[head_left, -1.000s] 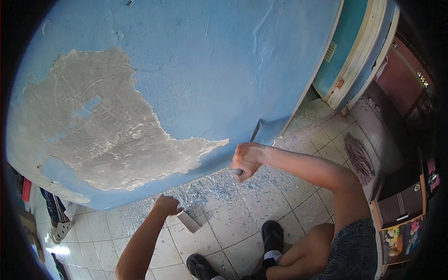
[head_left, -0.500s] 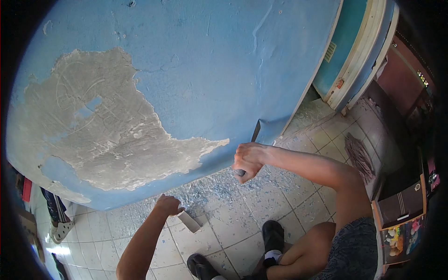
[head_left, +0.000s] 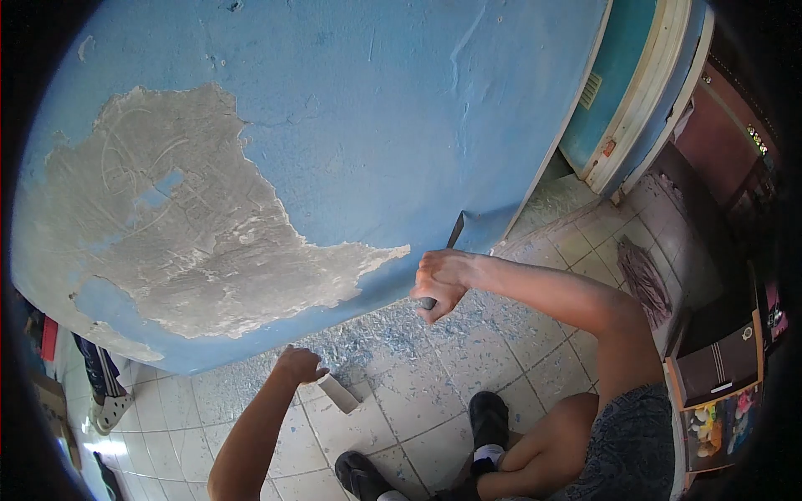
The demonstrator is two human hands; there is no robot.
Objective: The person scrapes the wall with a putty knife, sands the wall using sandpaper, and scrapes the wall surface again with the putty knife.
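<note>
Fingers of the right hand point(head_left: 441, 280) clamp the scraper point(head_left: 456, 230), barely shifted near the blue wall's point(head_left: 376, 167) lower right corner, leaving the bare patch point(head_left: 221, 242) seemingly no larger, while the left hand's point(head_left: 299, 365) grip is unclear.

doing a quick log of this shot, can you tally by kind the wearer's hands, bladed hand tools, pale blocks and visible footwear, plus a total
Wearer's hands: 2, left hand and right hand
Bladed hand tools: 1, the scraper
Pale blocks: 1, the block
Visible footwear: 3, the left dark shoe, the right dark shoe and the pale clog
Total: 7
</note>
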